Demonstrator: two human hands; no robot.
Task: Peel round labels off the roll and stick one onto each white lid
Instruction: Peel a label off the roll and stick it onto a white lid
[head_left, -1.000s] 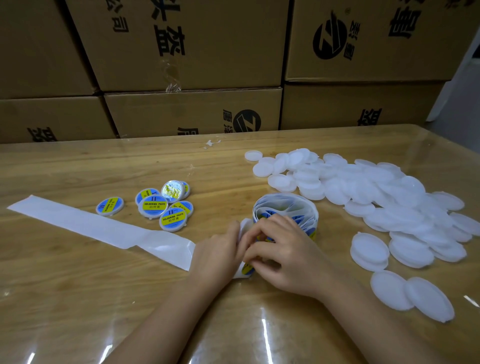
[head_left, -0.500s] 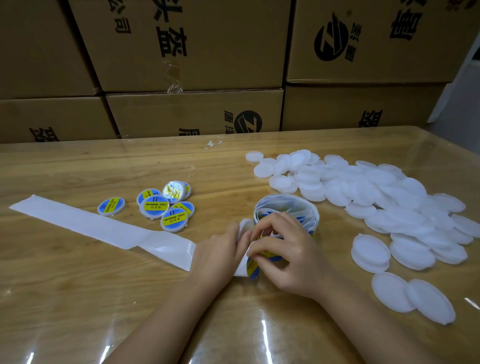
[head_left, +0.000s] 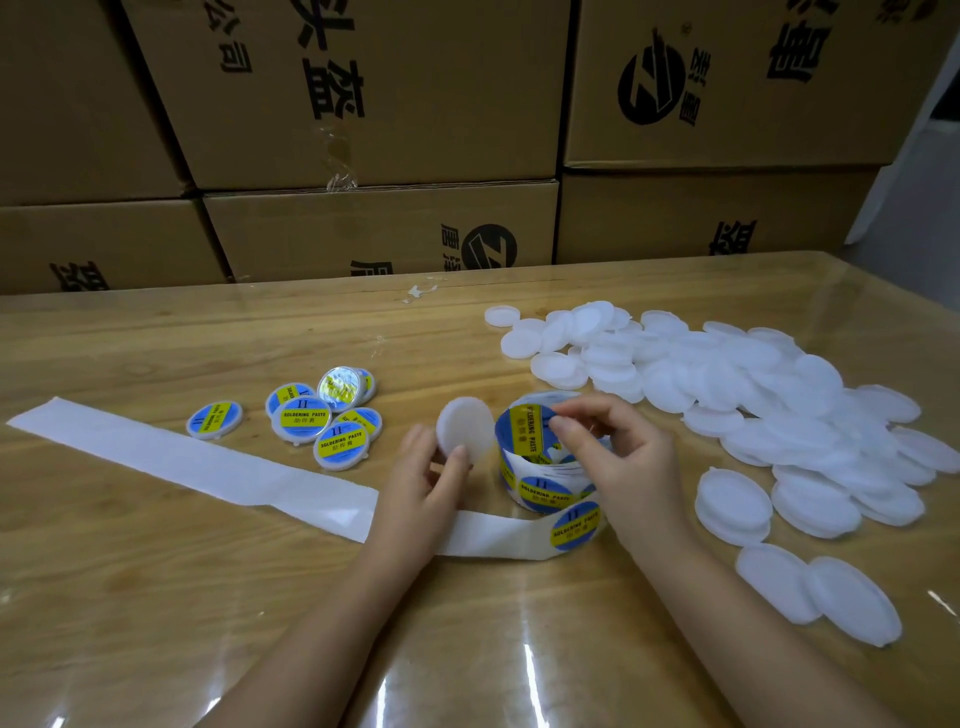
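**Lid in your left, label in your right**

Your left hand (head_left: 426, 483) has a round white plastic lid (head_left: 464, 427) pinched by its lower edge between thumb and fingers (head_left: 457, 457). The lid is tipped up on edge, clear of the desk. Just beside it, your right hand (head_left: 623, 457) has thumb and forefinger pinching the edge of a round blue-and-yellow label (head_left: 530, 426) at the top of the roll of labels (head_left: 550, 483), with the other fingers loosely curled. Can't tell if that label is fully off the roll.

The roll stands on the glossy wooden desk (head_left: 156, 597) between your hands. Its white backing strip (head_left: 208, 462) runs out under your left wrist and away to the left. Behind the strip sits a small cluster of labelled lids (head_left: 322, 415), some overlapping. Off to your right is a big heap of bare white lids (head_left: 727, 384), well apart from the labelled ones. Brown cardboard boxes (head_left: 415, 104) are stacked along the far edge.
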